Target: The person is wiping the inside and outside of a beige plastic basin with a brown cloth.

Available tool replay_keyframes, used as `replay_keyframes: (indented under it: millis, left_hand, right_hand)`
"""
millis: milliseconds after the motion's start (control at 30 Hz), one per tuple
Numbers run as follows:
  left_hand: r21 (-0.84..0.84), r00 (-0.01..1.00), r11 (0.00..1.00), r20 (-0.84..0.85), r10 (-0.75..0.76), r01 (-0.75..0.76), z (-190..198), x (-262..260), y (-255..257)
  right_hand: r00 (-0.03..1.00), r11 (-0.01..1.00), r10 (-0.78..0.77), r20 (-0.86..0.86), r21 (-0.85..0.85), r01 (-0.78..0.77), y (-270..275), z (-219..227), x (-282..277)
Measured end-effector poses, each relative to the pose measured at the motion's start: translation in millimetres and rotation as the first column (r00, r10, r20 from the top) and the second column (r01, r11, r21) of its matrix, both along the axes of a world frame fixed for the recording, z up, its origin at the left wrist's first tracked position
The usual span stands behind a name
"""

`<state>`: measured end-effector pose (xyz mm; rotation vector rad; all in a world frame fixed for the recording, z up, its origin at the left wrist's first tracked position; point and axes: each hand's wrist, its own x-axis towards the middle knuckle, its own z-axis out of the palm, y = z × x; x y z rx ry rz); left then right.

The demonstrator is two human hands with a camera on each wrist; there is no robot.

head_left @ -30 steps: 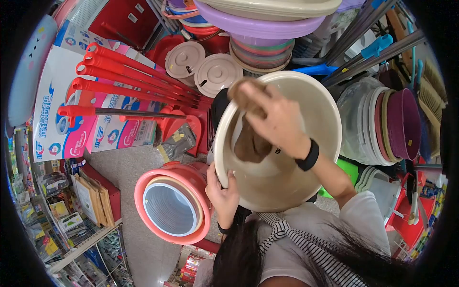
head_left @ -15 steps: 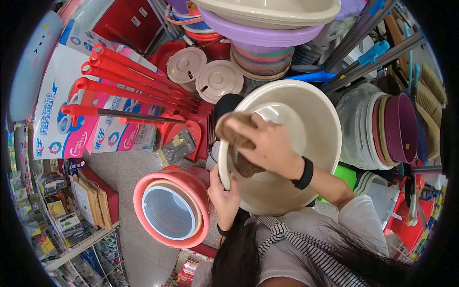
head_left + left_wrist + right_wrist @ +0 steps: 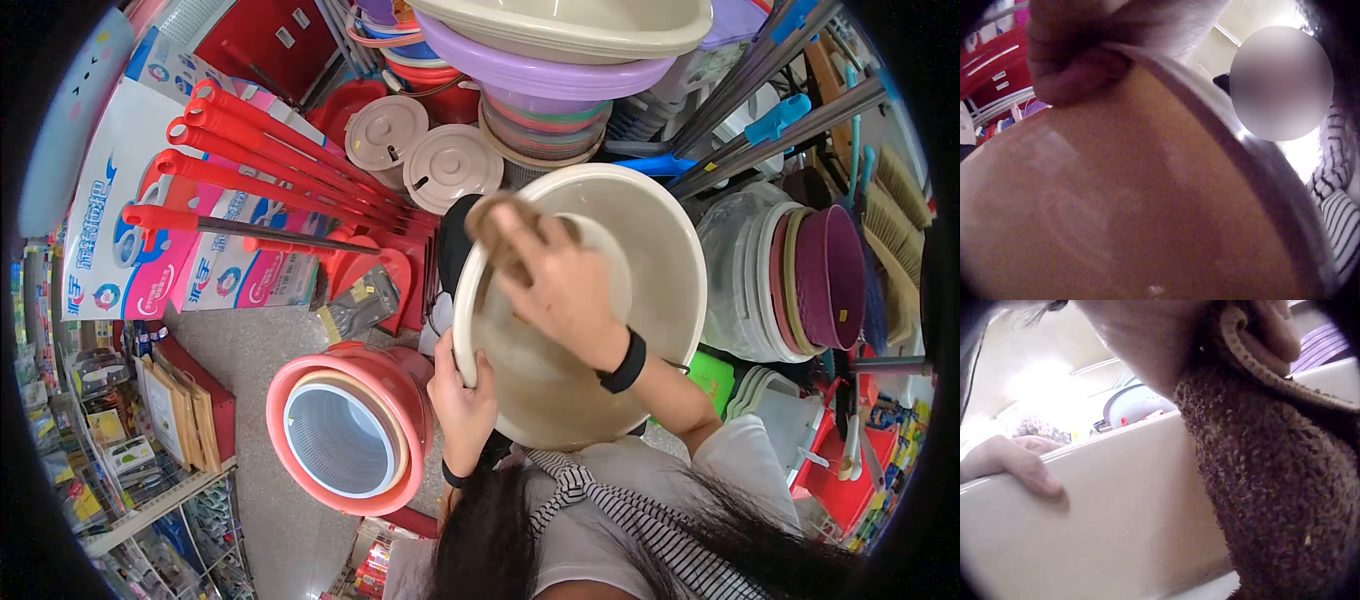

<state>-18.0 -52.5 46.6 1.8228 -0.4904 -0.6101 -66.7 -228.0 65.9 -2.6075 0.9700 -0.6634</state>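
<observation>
A large cream plastic tub (image 3: 655, 260) is tilted in front of the person, its mouth toward the head camera. My left hand (image 3: 466, 405) grips its near-left rim, thumb on the inner side and fingers outside. In the right wrist view the left thumb (image 3: 1044, 481) shows over the rim. My right hand (image 3: 568, 295) holds a brown towelling cloth (image 3: 497, 238) against the upper left rim. The cloth's rough pile (image 3: 1279, 487) hangs down inside the wall in the right wrist view, with its hemmed edge by the fingers. The left wrist view shows the tub's smooth surface (image 3: 1116, 206) close up.
Nested pink and pale blue buckets (image 3: 280, 425) stand on the floor at left. Red-handled dustpans (image 3: 260, 185) and boxes (image 3: 120, 210) are behind them. Lidded pails (image 3: 453, 165), stacked basins (image 3: 560, 75), purple tubs (image 3: 830, 275) and long poles (image 3: 790, 125) crowd the back and right.
My right hand rubs the cloth along the upper left rim, going down-left, then back up and right. The left hand keeps its grip on the rim.
</observation>
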Motion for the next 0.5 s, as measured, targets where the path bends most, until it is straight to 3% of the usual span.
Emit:
replay_keyframes:
  millis: [33, 67, 133, 200, 400, 500]
  left_hand:
    - [0.008, 1.000, 1.000, -0.019, 0.005, -0.005, 0.2, 0.2, 0.1]
    - [0.010, 1.000, 1.000, -0.016, 0.005, -0.004, -2.0, 1.3, 1.2]
    - [0.035, 0.978, 0.999, 0.208, 0.001, -0.008, -11.0, 5.0, 4.2]
    - [0.016, 0.980, 1.000, 0.197, 0.009, -0.012, -16.3, 3.6, 6.7]
    - [-0.029, 0.994, 0.999, 0.106, 0.032, -0.030, -12.0, 0.1, 7.3]
    - [-0.048, 0.993, 0.998, 0.114, 0.034, -0.029, -11.7, -1.0, 4.2]
  right_hand:
    - [0.994, 0.993, 0.105, 0.026, 0.045, -0.106, 8.8, 2.0, 1.5]
    - [0.994, 0.993, 0.104, 0.030, 0.047, -0.105, 16.6, 3.3, 1.1]
    - [0.961, 0.955, 0.277, -0.013, 0.119, -0.273, 26.4, 5.1, 0.9]
    - [0.959, 0.951, 0.281, 0.034, 0.124, -0.283, 16.6, 0.5, -3.3]
    - [0.992, 0.991, -0.128, -0.001, 0.028, 0.128, -50.4, 1.5, -28.3]
    - [0.978, 0.977, -0.186, 0.096, -0.085, 0.194, -72.9, -8.2, -47.9]
